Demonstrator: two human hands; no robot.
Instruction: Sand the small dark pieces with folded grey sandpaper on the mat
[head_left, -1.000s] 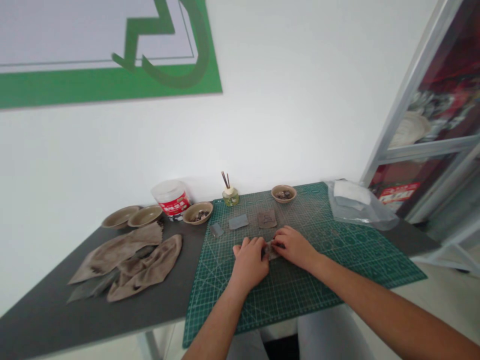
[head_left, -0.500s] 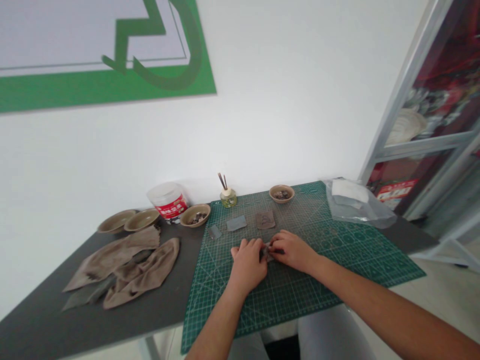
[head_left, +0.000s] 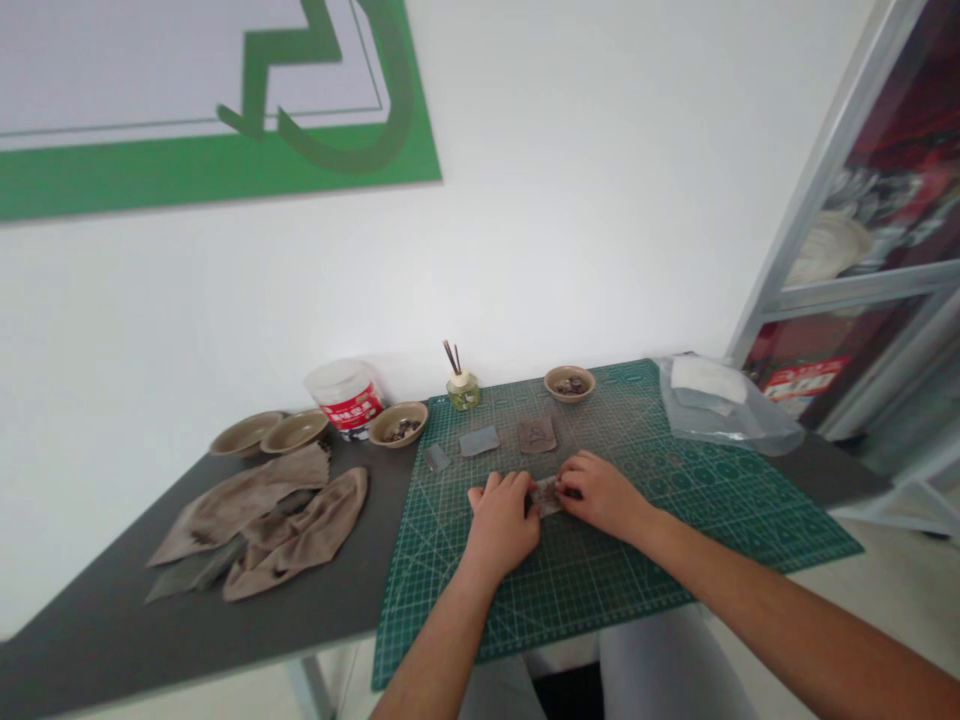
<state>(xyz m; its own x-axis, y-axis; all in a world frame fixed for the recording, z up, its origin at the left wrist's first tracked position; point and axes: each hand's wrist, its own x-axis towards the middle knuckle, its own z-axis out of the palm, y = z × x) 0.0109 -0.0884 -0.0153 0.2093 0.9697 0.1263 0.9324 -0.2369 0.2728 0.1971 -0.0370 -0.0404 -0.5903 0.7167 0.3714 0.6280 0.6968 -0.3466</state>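
Left grip and right grip pinch a small grey-brown scrap between them — mid-way across a green cutting mat on the surface; a brown square, a grey square and a smaller grey piece lie apart near the mat's rear edge; a bowl of dark bits sits beyond them.

L hand & R hand: both pinching small grey-brown piece | under: green cutting mat | just ahead: grey sheet, brown sheet | further: small bowl w/ dark bits | far L on table: tan cloths
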